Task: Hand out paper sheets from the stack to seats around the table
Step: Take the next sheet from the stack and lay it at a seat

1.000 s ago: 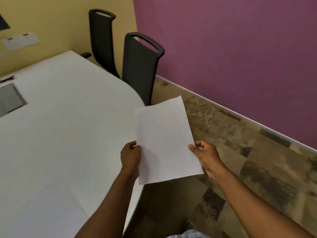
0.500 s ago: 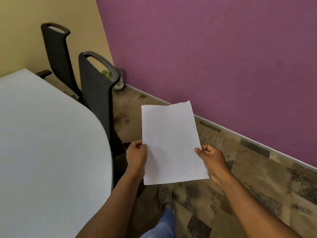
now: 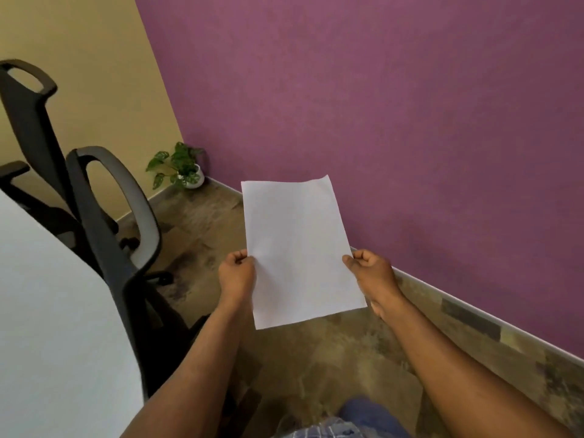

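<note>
While you stand beside the worktop (image 3: 57, 327), your two hands hold one white paper sheet (image 3: 300, 248) up in front of you. Your left hand (image 3: 237, 275) is closed on the left edge of the sheet, with the thumb on top. Your right hand (image 3: 373, 273) is closed on the right edge in the same way. The two hands are apart, with the sheet between them. The sheet is up in the air, over the floor (image 3: 316, 358), not over the worktop. It is blank on the side you can see, and it tips a little away from you. Its top edge shows against the purple wall (image 3: 379, 105).

On your left is the rounded white edge of the worktop. A dark chair (image 3: 120, 248) with a curved back stands just beside that edge. A second dark chair (image 3: 28, 121) stands behind it, closer to the yellow wall (image 3: 79, 58). A small green plant in a white pot (image 3: 181, 167) sits on the floor in the corner where the two walls meet. The floor is brown with dark patches. At the bottom you can see a bit of checked cloth and something blue, but it is too blurred to tell more.
</note>
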A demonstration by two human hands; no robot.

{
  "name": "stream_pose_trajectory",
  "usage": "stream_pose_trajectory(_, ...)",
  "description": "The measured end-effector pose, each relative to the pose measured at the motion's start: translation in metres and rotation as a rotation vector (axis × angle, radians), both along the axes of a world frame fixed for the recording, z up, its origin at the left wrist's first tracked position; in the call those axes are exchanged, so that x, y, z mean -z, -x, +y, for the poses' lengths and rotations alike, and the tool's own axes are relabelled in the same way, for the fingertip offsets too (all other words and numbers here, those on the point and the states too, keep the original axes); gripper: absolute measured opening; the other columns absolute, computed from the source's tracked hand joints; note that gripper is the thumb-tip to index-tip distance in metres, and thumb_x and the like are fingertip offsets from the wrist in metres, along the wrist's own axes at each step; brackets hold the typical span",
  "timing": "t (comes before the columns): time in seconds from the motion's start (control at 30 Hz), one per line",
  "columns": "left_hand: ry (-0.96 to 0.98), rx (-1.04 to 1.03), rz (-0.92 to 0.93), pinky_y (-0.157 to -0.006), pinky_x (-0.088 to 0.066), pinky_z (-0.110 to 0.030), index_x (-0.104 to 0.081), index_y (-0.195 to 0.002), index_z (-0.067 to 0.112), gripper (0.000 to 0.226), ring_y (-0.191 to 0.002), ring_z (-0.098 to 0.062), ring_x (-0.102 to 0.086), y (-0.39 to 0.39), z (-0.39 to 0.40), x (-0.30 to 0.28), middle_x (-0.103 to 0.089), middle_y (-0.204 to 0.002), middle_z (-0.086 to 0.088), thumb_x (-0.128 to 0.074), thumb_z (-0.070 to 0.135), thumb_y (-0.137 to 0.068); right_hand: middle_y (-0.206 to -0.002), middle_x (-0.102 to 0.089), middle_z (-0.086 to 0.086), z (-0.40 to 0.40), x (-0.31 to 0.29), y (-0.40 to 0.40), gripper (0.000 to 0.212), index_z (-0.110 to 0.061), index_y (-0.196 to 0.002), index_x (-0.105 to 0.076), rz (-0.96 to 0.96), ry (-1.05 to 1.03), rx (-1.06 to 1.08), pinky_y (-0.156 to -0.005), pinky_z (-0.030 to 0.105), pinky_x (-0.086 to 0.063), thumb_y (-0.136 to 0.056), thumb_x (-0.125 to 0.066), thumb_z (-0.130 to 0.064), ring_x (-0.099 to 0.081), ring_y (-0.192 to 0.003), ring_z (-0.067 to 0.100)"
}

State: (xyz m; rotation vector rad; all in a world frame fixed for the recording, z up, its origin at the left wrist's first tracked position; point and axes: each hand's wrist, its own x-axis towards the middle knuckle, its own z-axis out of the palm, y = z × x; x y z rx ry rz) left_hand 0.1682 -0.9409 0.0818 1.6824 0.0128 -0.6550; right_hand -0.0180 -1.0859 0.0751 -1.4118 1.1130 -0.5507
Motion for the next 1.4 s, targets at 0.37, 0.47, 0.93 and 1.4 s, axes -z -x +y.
stream_pose_trajectory(0.37,-0.003,-0.328,-0.065,-0.075,-0.058,-0.040,-0.065,-0.095,0.017,0.018,-0.085,-0.024,-0.068,-0.134,-0.111,0.009,-0.071,-0.092,-0.004,-0.049,0.010,-0.091,-0.089,-0.073,-0.009,-0.167,0.013,-0.199,0.011,-0.028,-0.080,-0.067,0.020,0.130,-0.250,-0.070,0.025,-0.055,-0.091,-0.063,-0.031,-0.065,-0.092,0.007)
stream_pose_trajectory(0.47,-0.011,-0.440,-0.079,-0.075,-0.059,-0.041,-0.063,-0.095,0.020,0.018,-0.087,-0.024,-0.068,-0.179,-0.136,-0.005,-0.070,-0.095,-0.003,-0.048,0.011,-0.092,-0.091,-0.073,0.003,-0.204,0.003,-0.270,0.013,-0.026,-0.079,-0.067,0.013,0.146,-0.387,-0.086,0.039,-0.054,-0.091,-0.061,-0.029,-0.063,-0.097,0.017)
stream_pose_trajectory(0.93,0.148,-0.950,-0.376,-0.058,-0.055,-0.023,-0.068,-0.093,0.024,0.022,-0.081,-0.012,-0.070,-0.415,-0.139,-0.122,-0.072,-0.092,0.003,-0.053,0.015,-0.079,-0.097,-0.074,-0.001,-0.218,-0.120,-0.612,0.014,-0.020,-0.100,-0.068,-0.287,0.240,-0.883,-0.089,0.049,-0.056,-0.092,-0.061,-0.029,-0.070,-0.092,0.020)
stream_pose_trajectory(1.4,0.394,-1.312,-0.580,-0.066,-0.054,-0.028,-0.069,-0.099,0.007,0.026,-0.077,-0.016,-0.068,-0.655,-0.019,-0.207,-0.074,-0.096,-0.006,-0.054,0.007,-0.078,-0.084,-0.074,-0.006,-0.083,-0.247,-0.929,0.008,-0.023,-0.084,-0.069,-0.539,0.415,-1.081,-0.074,0.033,-0.058,-0.088,-0.065,-0.029,-0.071,-0.080,0.012)
